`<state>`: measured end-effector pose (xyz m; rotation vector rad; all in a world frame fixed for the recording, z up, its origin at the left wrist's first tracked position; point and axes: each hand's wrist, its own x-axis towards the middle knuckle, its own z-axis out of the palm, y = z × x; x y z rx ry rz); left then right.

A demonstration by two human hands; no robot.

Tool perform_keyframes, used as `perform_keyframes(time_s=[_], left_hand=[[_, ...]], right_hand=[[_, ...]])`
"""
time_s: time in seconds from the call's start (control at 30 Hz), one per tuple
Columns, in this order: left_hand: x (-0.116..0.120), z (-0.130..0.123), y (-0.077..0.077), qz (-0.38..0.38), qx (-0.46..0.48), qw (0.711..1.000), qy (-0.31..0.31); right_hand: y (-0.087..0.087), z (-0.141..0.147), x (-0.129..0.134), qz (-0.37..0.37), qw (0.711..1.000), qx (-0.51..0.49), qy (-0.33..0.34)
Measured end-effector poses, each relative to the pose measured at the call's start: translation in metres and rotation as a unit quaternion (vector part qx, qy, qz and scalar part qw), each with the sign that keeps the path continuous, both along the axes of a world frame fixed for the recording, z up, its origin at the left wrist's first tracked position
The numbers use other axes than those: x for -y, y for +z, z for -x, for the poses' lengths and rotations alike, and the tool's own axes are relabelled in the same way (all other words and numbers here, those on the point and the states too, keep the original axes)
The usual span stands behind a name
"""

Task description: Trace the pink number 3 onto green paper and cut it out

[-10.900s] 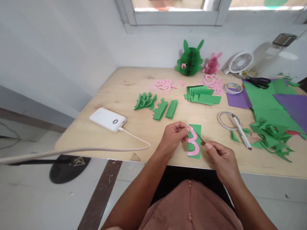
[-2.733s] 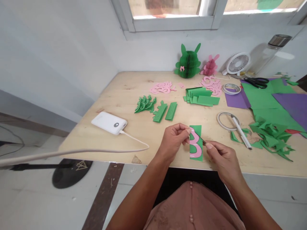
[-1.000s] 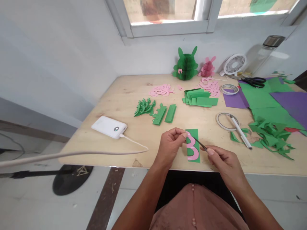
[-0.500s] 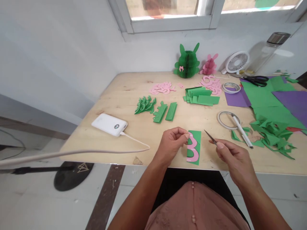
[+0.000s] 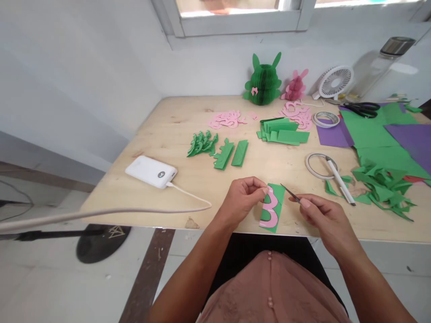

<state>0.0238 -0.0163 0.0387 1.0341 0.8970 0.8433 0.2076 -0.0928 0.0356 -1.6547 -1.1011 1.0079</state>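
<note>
A pale wooden desk (image 5: 161, 134) meets a white wall. At its near edge, the person's left hand (image 5: 247, 197) pinches a curvy pink paper cutout (image 5: 273, 205) against a green paper rectangle (image 5: 279, 197); the right hand (image 5: 323, 215) grips a slim dark pointed tool (image 5: 290, 193), its tip by the rectangle's top corner. Beyond, along the far edge, stands a green pleated-paper figure (image 5: 264, 85).

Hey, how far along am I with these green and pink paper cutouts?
Partway, it seems. Probably done: the heap of cut green shapes. In hand: your left hand pinches the curvy pink piece against a green strip; your right hand holds a slim pointed tool. Probably left: the stacked green strips, which look uncut.
</note>
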Motion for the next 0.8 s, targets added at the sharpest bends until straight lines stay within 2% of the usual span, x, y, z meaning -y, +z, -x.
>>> perform_keyframes(time_s=[0.33, 0.6, 0.8], left_hand=[[-0.007, 0.007, 0.0, 0.017, -0.005, 0.996, -0.082], [-0.015, 0.008, -0.001, 0.012, -0.008, 0.995, -0.102], [-0.018, 0.009, 0.0, 0.021, -0.026, 0.988, -0.153]], right_hand=[[0.006, -0.016, -0.01, 0.017, 0.996, 0.054, 0.072], [-0.002, -0.011, -0.011, 0.025, 0.997, 0.037, 0.069], [0.001, -0.018, -0.015, 0.044, 0.994, 0.024, 0.1]])
